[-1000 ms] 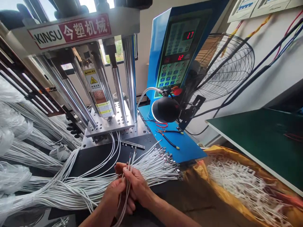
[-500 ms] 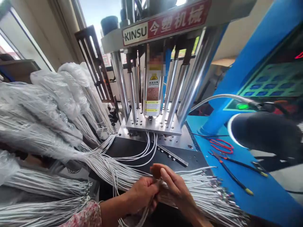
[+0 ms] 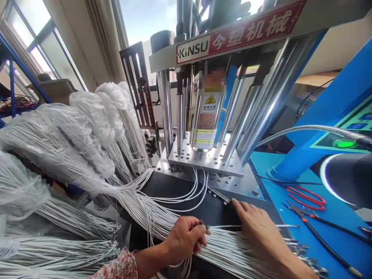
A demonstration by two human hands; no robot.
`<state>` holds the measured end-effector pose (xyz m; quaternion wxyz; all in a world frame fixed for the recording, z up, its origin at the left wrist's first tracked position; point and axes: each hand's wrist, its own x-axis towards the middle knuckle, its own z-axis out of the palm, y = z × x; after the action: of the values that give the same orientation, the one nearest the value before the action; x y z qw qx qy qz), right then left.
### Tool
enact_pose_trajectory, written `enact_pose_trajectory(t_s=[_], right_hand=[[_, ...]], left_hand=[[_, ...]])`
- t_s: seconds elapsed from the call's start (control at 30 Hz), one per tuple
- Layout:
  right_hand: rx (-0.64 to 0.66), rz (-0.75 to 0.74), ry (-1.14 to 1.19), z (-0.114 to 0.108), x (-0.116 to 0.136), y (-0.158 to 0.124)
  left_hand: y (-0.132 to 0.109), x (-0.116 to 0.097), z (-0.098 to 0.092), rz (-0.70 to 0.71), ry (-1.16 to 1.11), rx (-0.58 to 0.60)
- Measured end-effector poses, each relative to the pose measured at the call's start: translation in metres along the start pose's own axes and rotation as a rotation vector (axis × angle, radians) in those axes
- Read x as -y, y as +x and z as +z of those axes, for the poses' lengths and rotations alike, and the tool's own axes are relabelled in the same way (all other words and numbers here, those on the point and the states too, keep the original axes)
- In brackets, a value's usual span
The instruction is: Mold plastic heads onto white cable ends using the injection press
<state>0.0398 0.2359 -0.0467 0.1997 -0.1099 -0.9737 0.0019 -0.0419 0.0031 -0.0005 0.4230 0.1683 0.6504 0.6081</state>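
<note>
My left hand (image 3: 186,237) is closed in a pinch round white cable ends, with a small dark metallic tip (image 3: 204,224) showing at the fingertips; cables hang below it. My right hand (image 3: 258,224) reaches over the right part of the cable bundle (image 3: 226,244), its fingertips at the right end of a narrow metal strip (image 3: 218,195) on the black surface. Whether the fingers grip the strip is hard to see. Behind both hands stands the KINSU press (image 3: 206,162), with several white cables (image 3: 195,190) running out from under its plate.
Plastic-wrapped cable bundles (image 3: 69,135) fill the left side. On the blue table (image 3: 293,209) at right lie red-handled pliers (image 3: 305,197) and black-handled cutters (image 3: 322,244). A round lamp (image 3: 345,178) juts in at the right edge.
My hands have come apart: my right hand has moved right and forward to the metal strip, while my left still pinches the cable ends. The camera view has shifted left.
</note>
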Motion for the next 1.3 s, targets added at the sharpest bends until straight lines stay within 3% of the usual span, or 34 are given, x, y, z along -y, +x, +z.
enact_pose_trajectory(t_s=[0.1, 0.2, 0.33, 0.4, 0.5, 0.57, 0.7, 0.9, 1.07, 1.3], right_hand=[[0.211, -0.059, -0.058, -0.006, -0.006, 0.008], [0.357, 0.117, 0.014, -0.023, 0.002, 0.019], [0.51, 0.389, 0.51, -0.05, 0.017, 0.02], [0.538, 0.509, 0.913, -0.059, 0.029, 0.012], [0.512, 0.677, 1.527, -0.058, 0.054, -0.001], [0.443, 0.732, 1.653, -0.051, 0.069, -0.007], [0.317, 0.703, 1.595, -0.038, 0.078, -0.01], [0.284, 0.65, 1.499, -0.039, 0.075, -0.01], [0.225, 0.606, 1.41, -0.037, 0.073, -0.01], [0.255, 0.567, 1.366, -0.033, 0.073, -0.012]], left_hand=[[0.004, 0.0, -0.002, -0.004, -0.046, -0.009], [0.007, -0.003, 0.0, -0.006, -0.066, -0.004], [0.011, -0.006, 0.003, 0.001, -0.095, 0.015], [0.015, -0.007, 0.005, -0.051, -0.106, 0.012], [0.019, -0.007, 0.009, -0.069, -0.047, 0.014], [0.02, -0.006, 0.012, -0.04, 0.028, 0.014], [0.019, -0.002, 0.016, -0.015, 0.15, -0.003], [0.018, 0.002, 0.021, 0.023, 0.293, -0.037], [0.019, 0.003, 0.023, -0.019, 0.272, -0.044], [0.017, -0.004, 0.028, -0.077, 0.172, -0.08]])
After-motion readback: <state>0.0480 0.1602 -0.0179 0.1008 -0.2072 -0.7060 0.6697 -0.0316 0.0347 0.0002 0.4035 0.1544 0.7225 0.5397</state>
